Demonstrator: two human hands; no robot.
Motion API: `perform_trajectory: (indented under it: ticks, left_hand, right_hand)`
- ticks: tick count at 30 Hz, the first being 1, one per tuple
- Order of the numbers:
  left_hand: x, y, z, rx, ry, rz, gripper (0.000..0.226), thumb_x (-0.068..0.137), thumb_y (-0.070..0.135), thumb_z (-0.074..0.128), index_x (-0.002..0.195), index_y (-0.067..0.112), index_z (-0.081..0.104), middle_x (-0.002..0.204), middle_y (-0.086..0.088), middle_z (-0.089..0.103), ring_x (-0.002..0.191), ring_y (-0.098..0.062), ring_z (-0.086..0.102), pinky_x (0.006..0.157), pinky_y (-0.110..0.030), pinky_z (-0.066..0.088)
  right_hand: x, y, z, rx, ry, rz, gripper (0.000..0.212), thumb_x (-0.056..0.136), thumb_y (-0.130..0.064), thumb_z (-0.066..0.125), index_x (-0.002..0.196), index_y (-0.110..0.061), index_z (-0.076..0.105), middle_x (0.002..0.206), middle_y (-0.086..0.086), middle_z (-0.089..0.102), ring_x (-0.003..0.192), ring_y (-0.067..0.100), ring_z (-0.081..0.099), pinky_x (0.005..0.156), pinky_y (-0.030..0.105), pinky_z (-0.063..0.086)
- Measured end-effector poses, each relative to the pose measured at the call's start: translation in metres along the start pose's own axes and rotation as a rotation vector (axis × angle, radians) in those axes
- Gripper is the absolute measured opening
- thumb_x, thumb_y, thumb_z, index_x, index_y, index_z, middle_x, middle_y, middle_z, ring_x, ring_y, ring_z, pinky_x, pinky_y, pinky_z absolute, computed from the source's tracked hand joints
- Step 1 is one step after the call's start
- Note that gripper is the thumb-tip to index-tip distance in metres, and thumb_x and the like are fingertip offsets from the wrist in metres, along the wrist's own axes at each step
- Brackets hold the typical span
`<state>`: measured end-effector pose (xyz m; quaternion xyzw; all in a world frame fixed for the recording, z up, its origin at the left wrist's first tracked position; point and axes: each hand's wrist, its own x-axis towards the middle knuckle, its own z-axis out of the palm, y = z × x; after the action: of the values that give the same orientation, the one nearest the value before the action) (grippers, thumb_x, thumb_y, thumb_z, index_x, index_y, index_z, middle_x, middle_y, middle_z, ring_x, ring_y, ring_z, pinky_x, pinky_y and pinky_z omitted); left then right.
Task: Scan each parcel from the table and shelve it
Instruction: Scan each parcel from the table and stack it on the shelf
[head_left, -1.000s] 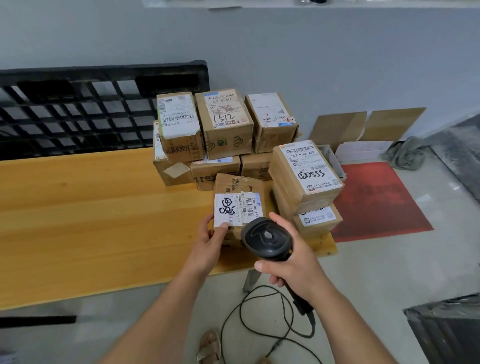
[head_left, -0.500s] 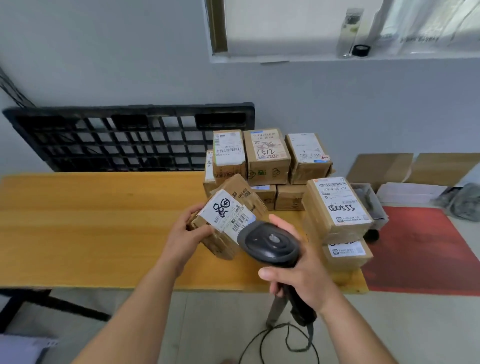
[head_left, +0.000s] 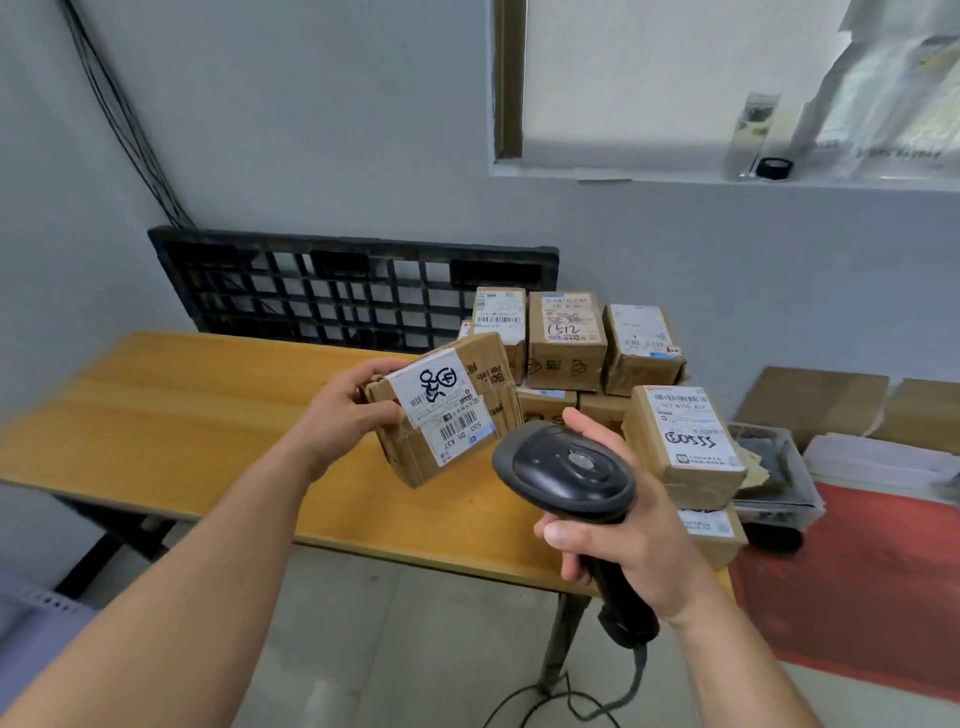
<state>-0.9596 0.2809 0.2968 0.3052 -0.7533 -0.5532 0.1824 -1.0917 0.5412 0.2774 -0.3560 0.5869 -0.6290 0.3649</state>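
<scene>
Wooden counter (head_left: 182, 415) lies below both hands: nearest, the right hand (head_left: 634, 540) grips a black scanner (head_left: 566, 473) by its handle; beyond it the left hand (head_left: 348, 410) clasps a tilted labelled parcel (head_left: 447, 415) above the counter; stacked parcels (head_left: 566, 343) sit behind
</scene>
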Motion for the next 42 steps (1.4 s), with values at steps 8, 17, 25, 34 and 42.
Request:
perform_trajectory:
  ticks: [8, 17, 25, 34, 42]
  left_hand:
    - [-0.038, 0.004, -0.004, 0.019, 0.062, 0.019, 0.046, 0.084, -0.007, 0.060, 0.105, 0.033, 0.062, 0.101, -0.001, 0.067, 0.095, -0.017, 0.063, 0.077, -0.030, 0.053]
    - [-0.080, -0.003, -0.022, -0.001, 0.165, -0.012, 0.044, 0.078, 0.001, 0.066, 0.103, 0.036, 0.063, 0.100, -0.001, 0.069, 0.095, -0.021, 0.065, 0.084, -0.036, 0.056]
    - [-0.125, -0.018, -0.065, -0.082, 0.290, -0.031, 0.046, 0.070, 0.014, 0.069, 0.110, 0.036, 0.061, 0.103, 0.003, 0.068, 0.099, -0.023, 0.066, 0.085, -0.039, 0.056]
    - [-0.205, -0.050, -0.132, -0.302, 0.499, -0.004, 0.062, 0.083, 0.008, 0.069, 0.128, 0.044, 0.047, 0.119, -0.003, 0.065, 0.103, -0.024, 0.066, 0.090, -0.040, 0.054]
    - [-0.277, -0.074, -0.204, -0.410, 0.652, 0.065, 0.074, 0.088, 0.015, 0.066, 0.147, 0.040, 0.029, 0.117, 0.008, 0.068, 0.104, -0.015, 0.066, 0.092, -0.037, 0.053]
  right_hand:
    - [-0.018, 0.001, 0.001, -0.040, -0.079, 0.001, 0.098, 0.057, -0.025, 0.086, 0.142, -0.038, 0.038, 0.104, 0.016, 0.071, 0.050, 0.034, 0.061, 0.051, 0.041, 0.051]
    - [-0.023, 0.002, 0.018, -0.032, -0.182, 0.009, 0.095, 0.057, -0.019, 0.085, 0.137, -0.041, 0.041, 0.094, 0.011, 0.074, 0.050, 0.032, 0.061, 0.046, 0.038, 0.051]
    - [-0.011, -0.001, 0.067, -0.010, -0.286, -0.040, 0.095, 0.056, -0.022, 0.087, 0.136, -0.046, 0.043, 0.103, 0.013, 0.072, 0.049, 0.031, 0.060, 0.045, 0.035, 0.050]
    - [-0.008, -0.002, 0.187, -0.023, -0.337, -0.094, 0.091, 0.059, -0.009, 0.085, 0.132, -0.051, 0.048, 0.104, 0.008, 0.072, 0.052, 0.033, 0.061, 0.050, 0.042, 0.052]
    - [-0.015, -0.011, 0.320, -0.006, -0.451, -0.131, 0.095, 0.053, -0.022, 0.089, 0.132, -0.055, 0.046, 0.113, -0.001, 0.070, 0.053, 0.031, 0.060, 0.046, 0.035, 0.051]
